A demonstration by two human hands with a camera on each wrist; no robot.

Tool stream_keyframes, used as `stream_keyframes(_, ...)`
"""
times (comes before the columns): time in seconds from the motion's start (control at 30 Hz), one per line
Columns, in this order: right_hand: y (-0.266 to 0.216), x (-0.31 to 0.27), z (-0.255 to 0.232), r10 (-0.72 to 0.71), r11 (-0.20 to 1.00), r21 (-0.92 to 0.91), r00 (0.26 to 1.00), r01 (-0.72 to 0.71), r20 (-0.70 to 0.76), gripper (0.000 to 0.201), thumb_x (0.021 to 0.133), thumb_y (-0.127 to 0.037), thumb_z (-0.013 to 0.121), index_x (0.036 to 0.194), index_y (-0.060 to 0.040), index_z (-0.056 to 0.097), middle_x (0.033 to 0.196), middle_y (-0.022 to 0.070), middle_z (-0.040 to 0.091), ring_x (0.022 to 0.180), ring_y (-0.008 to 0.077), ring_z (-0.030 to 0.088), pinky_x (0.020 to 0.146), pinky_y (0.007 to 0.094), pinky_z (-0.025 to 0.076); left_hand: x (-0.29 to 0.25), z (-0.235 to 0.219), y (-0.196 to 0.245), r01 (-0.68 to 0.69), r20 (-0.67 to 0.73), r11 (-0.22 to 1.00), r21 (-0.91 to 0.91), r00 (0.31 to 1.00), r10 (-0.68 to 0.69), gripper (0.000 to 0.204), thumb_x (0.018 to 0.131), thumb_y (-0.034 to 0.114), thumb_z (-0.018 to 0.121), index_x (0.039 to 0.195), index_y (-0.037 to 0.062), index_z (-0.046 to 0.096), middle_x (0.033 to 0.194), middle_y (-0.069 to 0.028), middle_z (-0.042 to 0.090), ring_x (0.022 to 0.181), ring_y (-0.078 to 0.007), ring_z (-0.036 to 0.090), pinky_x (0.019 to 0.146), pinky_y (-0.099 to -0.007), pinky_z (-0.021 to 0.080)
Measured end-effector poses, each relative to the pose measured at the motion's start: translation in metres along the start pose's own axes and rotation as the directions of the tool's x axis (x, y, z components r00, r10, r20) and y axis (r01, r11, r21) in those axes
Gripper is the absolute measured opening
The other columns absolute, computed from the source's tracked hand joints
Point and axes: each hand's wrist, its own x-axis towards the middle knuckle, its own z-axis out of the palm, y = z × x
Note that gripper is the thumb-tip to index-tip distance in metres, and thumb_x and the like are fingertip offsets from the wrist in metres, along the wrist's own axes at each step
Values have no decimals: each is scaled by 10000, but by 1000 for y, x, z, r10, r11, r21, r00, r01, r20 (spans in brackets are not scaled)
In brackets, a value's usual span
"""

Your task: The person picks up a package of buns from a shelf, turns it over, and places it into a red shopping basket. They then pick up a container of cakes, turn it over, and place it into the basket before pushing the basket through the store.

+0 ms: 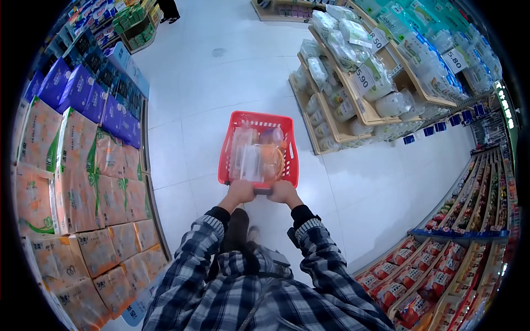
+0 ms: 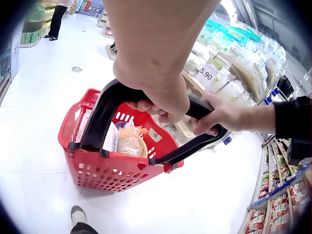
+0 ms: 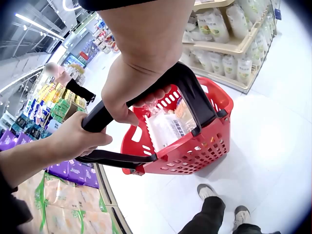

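Note:
Both hands grip the black handle of a red perforated shopping basket. In the head view the left hand and the right hand sit side by side, one at each end of the grip, knuckles up. Fingers of each hand curl round the bar in the wrist views. The basket hangs out ahead of the body with its opening facing up. Inside lie a white pack with dark print, clear plastic packaging and a wrapped orange item. The lower contents are hidden.
Stacked tissue packs and purple boxes line the left side. A tiered wooden shelf with wrapped white packs stands at right. Red snack bags fill racks at lower right. Another person stands farther up the aisle.

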Motion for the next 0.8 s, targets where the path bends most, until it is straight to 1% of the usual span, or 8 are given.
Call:
stream_keyframes(0.13,21,53,-40,-19,1000,0,1000,19,1,292,602,-320,597,795,-108,652,749,121,636,720,291,614,663,397,491,68,-31,-25,-64,153,998,-26,986,67,285,659,287,543,769,54,666,780,-164,636,752,-309,618,695,-395,489)
stream_keyframes(0.23,40,99,-67,-2,1000,-21,1000,2,-2,286,593,-319,620,765,-93,649,738,116,636,702,277,619,655,388,493,122,-53,-46,-130,164,980,-153,974,155,322,629,346,590,702,39,657,709,-177,623,685,-318,612,651,-396,491)
stream_keyframes(0.3,49,127,-84,21,999,-47,1000,-21,6,298,593,-330,617,773,-95,652,738,115,638,708,271,621,660,385,494,153,-72,-56,-149,196,971,-185,963,186,360,626,362,594,714,18,654,721,-192,622,694,-320,612,665,-393,490)
stream_keyframes(0.47,69,203,-127,31,998,-48,998,-28,55,284,572,-331,604,747,-115,661,712,132,629,697,303,612,668,407,492,224,-113,-86,-202,170,963,-180,958,233,403,619,378,587,717,-8,649,738,-213,620,716,-324,616,680,-395,491)
stream_keyframes(0.57,79,247,-153,40,998,-42,995,-36,92,282,565,-328,607,729,-105,660,702,137,627,695,308,611,666,411,490,259,-143,-100,-142,183,968,-206,966,181,399,621,376,582,729,-2,652,747,-214,620,717,-326,615,685,-402,489)
stream_keyframes(0.67,92,292,-179,10,1000,-27,995,-7,95,277,562,-324,610,710,-94,658,691,143,624,690,314,609,660,414,489,302,-164,-120,-158,162,967,-198,968,191,393,620,377,577,743,13,658,751,-203,623,713,-327,615,684,-406,489)
stream_keyframes(0.77,109,339,-202,-15,999,-39,998,17,53,279,560,-324,611,713,-95,659,687,146,621,684,317,608,656,414,489,337,-206,-130,-116,177,964,-241,971,161,337,625,300,586,811,26,651,820,-182,627,774,-314,608,712,-392,474)
stream_keyframes(0.8,115,356,-213,-8,999,-40,998,11,64,279,555,-321,613,716,-98,662,682,147,620,681,315,607,656,412,489,354,-218,-133,-75,239,970,-230,962,131,342,625,288,586,848,35,647,841,-182,626,782,-315,605,711,-402,474)
